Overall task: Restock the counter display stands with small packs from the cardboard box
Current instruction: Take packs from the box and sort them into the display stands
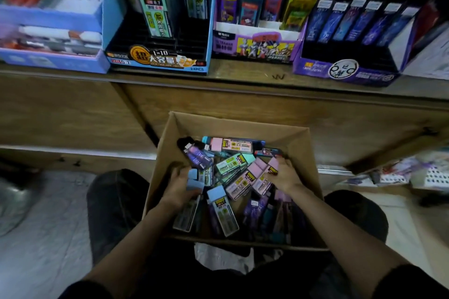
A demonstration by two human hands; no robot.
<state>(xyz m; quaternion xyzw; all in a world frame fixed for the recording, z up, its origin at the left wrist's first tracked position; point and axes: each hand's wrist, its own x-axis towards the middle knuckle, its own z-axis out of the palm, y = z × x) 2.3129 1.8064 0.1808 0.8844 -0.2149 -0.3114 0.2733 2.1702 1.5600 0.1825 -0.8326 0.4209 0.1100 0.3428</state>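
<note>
Two hands were recorded inside the cardboard box (243,121), one pack to each.

Hazards, as judged:
- The packs (233,165) were heaped loose and crossed over one another. A neighbour could be dragged up with a lifted pack and dropped over the box wall.
- Smooth cases gripped only at the cap end could be let slip on the way up to the counter (243,77).
- Colours were mixed in the heap, so a pack could be put into the wrong stand.
- The few packs standing upright in a stand could be knocked over if a new one were pushed in at an angle.

Left hand (178,183): extended in from the near left, fingers and thumb curled round a blue-capped pack (195,181).

Right hand (285,173): extended in from the near right, fingers curled over the cap end of a pink-capped pack (272,167). A grip was judged, though the thumb was hidden.

Forearms: both bare, angled inward over the near wall of the box.

Box: placed between the knees, in front of the counter.

On the counter beyond:
- Blue display stand (158,65), far left of centre, mostly unfilled, with teal- and blue-capped packs at its back.
- Purple display stand (345,73), far right, holding one row of dark packs.
- Stand of coloured cases (255,48), between the two.
</note>
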